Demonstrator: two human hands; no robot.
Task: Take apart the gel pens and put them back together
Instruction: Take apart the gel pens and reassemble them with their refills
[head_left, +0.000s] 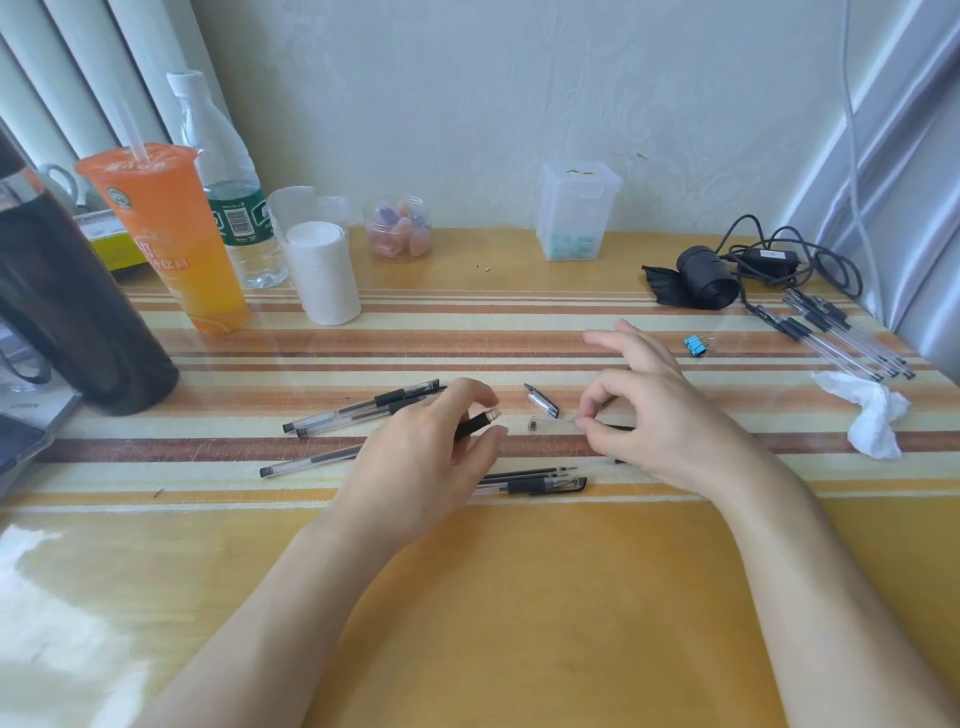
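Observation:
My left hand (421, 457) grips a pen barrel with a black grip (475, 423), its open end pointing right. My right hand (644, 426) pinches a thin refill (553, 425) between thumb and forefinger; the refill's tip points left toward the barrel, with a gap between them. A loose clear pen cap (541, 400) lies on the table between my hands. Two whole gel pens (358, 408) lie to the left, another (306, 462) below them, and a capped pen (535, 486) lies under my wrists.
An orange drink cup (166, 234), a water bottle (228, 182), a white roll (322, 270) and a dark flask (67, 312) stand at the left. More pens (841, 332), a crumpled tissue (872, 415), a blue clip (695, 345) and a black cable bundle (727, 275) lie at the right.

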